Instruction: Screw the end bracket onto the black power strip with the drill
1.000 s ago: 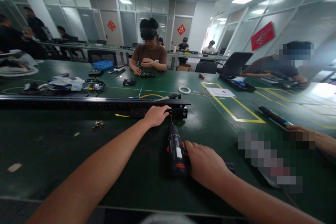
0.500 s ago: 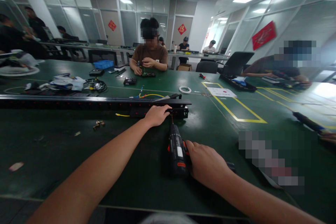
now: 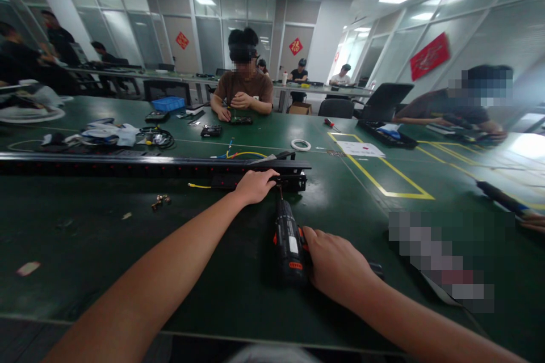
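A long black metal bar (image 3: 128,165) lies across the table, with a row of small red marks along its side. Near its right end, my left hand (image 3: 256,187) is closed over a short black part, its fingers reaching over the top. My right hand (image 3: 338,261) grips a black and orange cordless drill (image 3: 288,244), lying on its side with the bit pointing away from me. The bit's tip meets the front face of the bar's end, just right of my left fingers; a screw there is too small to make out. Left of that, a yellow wire (image 3: 199,186) sticks out.
Small brass-coloured screws (image 3: 160,201) lie loose on the green table (image 3: 204,272). Behind the bar are a cable bundle (image 3: 156,137), a white tape roll (image 3: 300,145) and a red screwdriver (image 3: 330,123). A co-worker (image 3: 242,88) sits opposite; another person's hand (image 3: 534,220) is at the right.
Almost nothing differs. Both hands, the drill and the bar keep their places; the whole view has shifted very slightly.
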The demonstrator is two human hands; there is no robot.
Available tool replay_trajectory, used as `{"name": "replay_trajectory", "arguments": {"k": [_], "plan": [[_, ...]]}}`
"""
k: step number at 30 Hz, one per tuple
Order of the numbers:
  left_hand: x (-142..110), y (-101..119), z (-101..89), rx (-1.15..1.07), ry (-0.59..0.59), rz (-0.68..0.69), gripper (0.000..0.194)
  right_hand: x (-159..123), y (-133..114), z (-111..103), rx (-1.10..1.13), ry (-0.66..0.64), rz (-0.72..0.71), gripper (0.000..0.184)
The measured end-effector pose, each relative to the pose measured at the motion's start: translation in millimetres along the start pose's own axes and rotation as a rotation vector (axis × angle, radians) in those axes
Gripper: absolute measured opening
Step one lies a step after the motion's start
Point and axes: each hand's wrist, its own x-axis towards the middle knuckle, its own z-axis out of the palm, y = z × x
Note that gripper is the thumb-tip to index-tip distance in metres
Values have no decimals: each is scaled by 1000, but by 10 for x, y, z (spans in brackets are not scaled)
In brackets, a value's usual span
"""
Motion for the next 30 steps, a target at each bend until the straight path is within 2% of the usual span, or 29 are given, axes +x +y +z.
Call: {"name": "replay_trajectory", "arguments": {"k": [7,17,30], "plan": [[-5,5,-10,-7,-7,-7,37,11,19,8,13,10,-10,42],[-10,12,-23,-9,-5,-5,36,-2,-9,-40,19,-21,18,41],[-18,30,-25,-6,-7,-1,36,32,-33,-49,-44,-18,5,27]]}}
